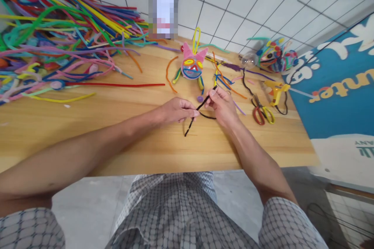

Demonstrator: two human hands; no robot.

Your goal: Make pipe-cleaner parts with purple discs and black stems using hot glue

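A black pipe cleaner (189,125) is pinched between both hands just above the wooden table (117,132). My left hand (177,109) is closed on its middle, where it bends. My right hand (222,104) is closed on its upper end, fingers curled round it. One loose end points down toward me, another strand runs under my right hand. Just beyond the hands stands a pipe-cleaner figure (193,66) with a blue and red face, pink ears and a yellow loop on top. A small purple piece (200,99) lies in front of it.
A large heap of coloured pipe cleaners (58,35) covers the table's far left. Scissors with red and yellow handles (263,113), a yellow glue gun (276,91) and a second colourful figure (276,56) sit at the right. A blue sign (336,85) leans at the right edge.
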